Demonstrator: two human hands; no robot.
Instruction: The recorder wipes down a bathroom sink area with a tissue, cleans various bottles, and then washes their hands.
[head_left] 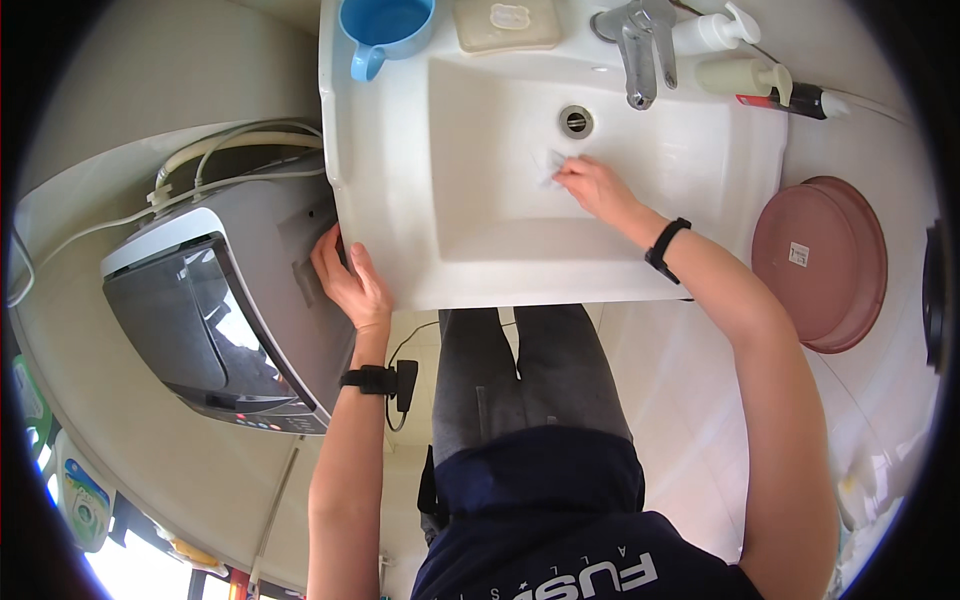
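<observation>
White and thin, a wipe [547, 166] is pinched in the closed fingers of the right hand [594, 188] in the head view, low over or against the floor of the washbasin [485, 205]. Just beyond those fingertips is the drain [576, 122]; farther past them stands the chrome faucet [640, 55]. Beyond and left of the same fingers are a blue cup [375, 52] and a beige dish [480, 35]. Bent and parted, the left hand's [358, 292] fingers are at the basin's left edge; whether they grip it, I cannot tell. Just left of them is a grey washing machine [265, 255].
</observation>
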